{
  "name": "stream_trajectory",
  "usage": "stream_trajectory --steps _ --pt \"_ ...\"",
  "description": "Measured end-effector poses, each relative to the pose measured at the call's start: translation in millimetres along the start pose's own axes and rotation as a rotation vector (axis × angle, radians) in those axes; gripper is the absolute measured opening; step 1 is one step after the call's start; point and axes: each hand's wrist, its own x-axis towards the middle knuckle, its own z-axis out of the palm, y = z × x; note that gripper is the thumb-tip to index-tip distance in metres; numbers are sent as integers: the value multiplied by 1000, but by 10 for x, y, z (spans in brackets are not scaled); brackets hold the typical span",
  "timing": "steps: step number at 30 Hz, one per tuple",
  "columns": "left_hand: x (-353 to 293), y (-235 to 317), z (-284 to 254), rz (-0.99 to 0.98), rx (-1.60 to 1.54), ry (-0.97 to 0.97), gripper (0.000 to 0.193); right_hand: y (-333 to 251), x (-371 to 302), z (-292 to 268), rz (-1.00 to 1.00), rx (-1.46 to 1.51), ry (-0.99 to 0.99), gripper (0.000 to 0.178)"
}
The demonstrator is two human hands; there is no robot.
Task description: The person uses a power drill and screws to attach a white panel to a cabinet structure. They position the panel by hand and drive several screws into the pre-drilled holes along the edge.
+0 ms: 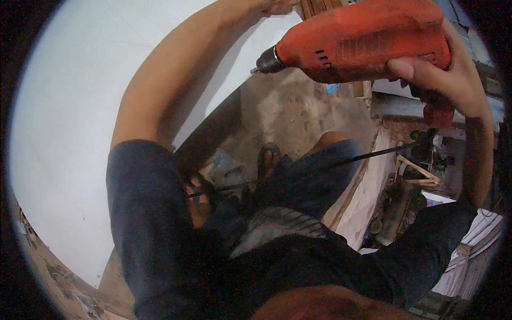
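Your right hand (449, 88) grips the red plastic power drill (362, 41) near the broad, flat white panel (69, 133), apparently so its dark metal chuck (271, 60) points that way, while your left hand (281, 7), barely in view, has a grip you cannot tell.

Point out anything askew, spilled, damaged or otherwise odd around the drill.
No clear spill or damage shows. One thing looks awkward: the black cord runs from the handle of the red drill, held in the right hand, across toward the sandalled feet, where it could perhaps catch.
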Motion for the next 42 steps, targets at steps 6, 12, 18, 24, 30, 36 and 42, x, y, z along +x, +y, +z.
stream_trajectory --steps 6,12,18,24,30,36,42 --pt "124 118 -96 42 -51 7 38 -152 -91 -43 -60 310 -160 69" --pt "73 206 95 -156 0 26 47 2548 -733 67 75 975 133 74" --pt "115 309 -163 30 38 -279 56 3545 -972 1872 202 1494 535 56" --pt "144 283 40 -56 18 -160 78 3730 -660 3615 319 1991 256 50" --pt "186 459 -76 -48 -69 -228 84 4023 -338 4707 673 2177 120 42" --pt "149 491 123 -163 -16 -328 99 4194 -238 5310 746 2249 104 42" --pt "168 569 55 179 80 -221 72 4112 -230 5455 760 2186 190 42"
